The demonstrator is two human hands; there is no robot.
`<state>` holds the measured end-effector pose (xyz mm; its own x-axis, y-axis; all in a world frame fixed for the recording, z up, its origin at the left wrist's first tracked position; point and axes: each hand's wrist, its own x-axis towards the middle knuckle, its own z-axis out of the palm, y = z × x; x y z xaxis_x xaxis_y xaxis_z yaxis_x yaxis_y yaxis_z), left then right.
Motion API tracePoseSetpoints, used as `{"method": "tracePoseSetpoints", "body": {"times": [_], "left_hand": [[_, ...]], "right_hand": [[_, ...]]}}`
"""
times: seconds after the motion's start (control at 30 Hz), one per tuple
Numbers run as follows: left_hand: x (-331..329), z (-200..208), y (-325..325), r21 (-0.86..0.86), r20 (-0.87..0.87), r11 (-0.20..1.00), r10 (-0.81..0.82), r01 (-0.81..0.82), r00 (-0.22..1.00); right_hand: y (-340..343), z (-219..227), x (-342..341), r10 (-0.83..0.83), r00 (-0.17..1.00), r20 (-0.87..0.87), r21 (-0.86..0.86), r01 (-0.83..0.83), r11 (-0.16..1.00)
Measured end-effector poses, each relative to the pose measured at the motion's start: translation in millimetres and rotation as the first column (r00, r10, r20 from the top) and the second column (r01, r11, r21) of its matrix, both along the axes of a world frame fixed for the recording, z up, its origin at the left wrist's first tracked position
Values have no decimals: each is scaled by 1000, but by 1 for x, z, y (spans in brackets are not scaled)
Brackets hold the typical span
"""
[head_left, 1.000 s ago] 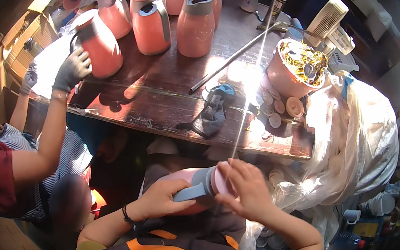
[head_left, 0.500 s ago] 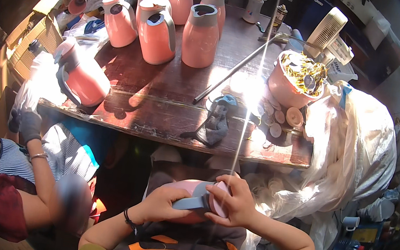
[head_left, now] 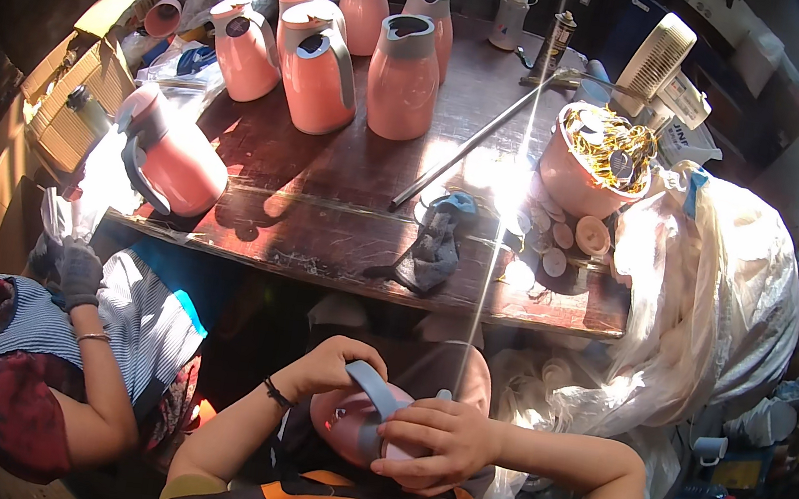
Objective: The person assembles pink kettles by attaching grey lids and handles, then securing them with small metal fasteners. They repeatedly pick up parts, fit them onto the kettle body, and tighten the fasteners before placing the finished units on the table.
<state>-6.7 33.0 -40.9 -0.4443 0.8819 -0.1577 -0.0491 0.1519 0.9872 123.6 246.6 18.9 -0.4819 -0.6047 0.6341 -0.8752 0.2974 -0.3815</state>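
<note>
A pink vacuum jug with a grey collar and grey handle lies tilted over my lap, its top toward my right. My left hand grips it at the handle's end, some fingers hidden behind. Over the top end, my right hand is closed around the pale pink lid, which the fingers mostly cover. A dark grey glove lies on the table in front of me. To its right are several round pink lids.
Several pink jugs stand on the wooden table; another jug leans at its left edge. A pink bucket, metal rod and fan are right. Plastic bags hang there. A gloved co-worker sits left.
The jug has turned in my lap so its handle points up and away. My left hand shifted to the handle's end, and my right hand moved nearer me over the lid.
</note>
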Motion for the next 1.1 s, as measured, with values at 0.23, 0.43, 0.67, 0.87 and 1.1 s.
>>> {"method": "tracePoseSetpoints", "body": {"times": [0.23, 0.43, 0.67, 0.87, 1.1], "left_hand": [[73, 52, 7, -147, -506, 977, 57, -151, 860], [116, 40, 35, -164, -636, 965, 55, -204, 770], [33, 38, 21, -114, -561, 988, 20, -100, 828], [-13, 40, 3, 3, 169, 981, -193, 195, 967], [39, 61, -18, -180, -147, 983, 2, -29, 989]], "right_hand": [[21, -26, -8, -630, 595, 499, 139, 663, 736], [18, -35, -3, -701, 289, 652, 276, 770, 575], [49, 1, 3, -598, 577, 557, 422, 424, 802], [22, 21, 17, -14, 951, 310, 95, -16, 995], [10, -11, 21, -188, 818, 543, -86, 278, 957]]}}
